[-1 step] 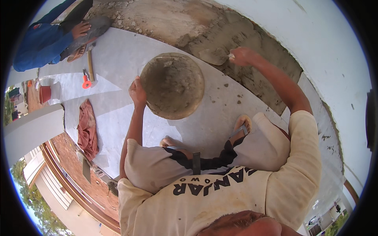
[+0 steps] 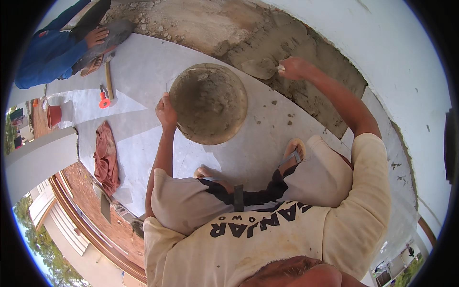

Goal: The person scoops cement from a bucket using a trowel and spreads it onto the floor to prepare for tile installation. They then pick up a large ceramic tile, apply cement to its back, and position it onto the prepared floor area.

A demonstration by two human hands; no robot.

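Mortar (image 2: 287, 40) lies spread over the ground strip along the white wall (image 2: 377, 52), and more of it sits in the round basin (image 2: 242, 107) on the grey tiles (image 2: 148, 55). The person's right hand (image 2: 295, 68) is closed around the handle of a trowel (image 2: 258, 69), whose blade rests against the spread layer. The left hand (image 2: 166, 112) is at the basin's left rim; its fingers are partly hidden, so whether they grip cannot be told. Crumbs dot the tiles between basin and strip. Farther left lie a reddish cloth (image 2: 106, 158) and a wooden handle (image 2: 109, 82), near a co-worker's hand (image 2: 97, 36).
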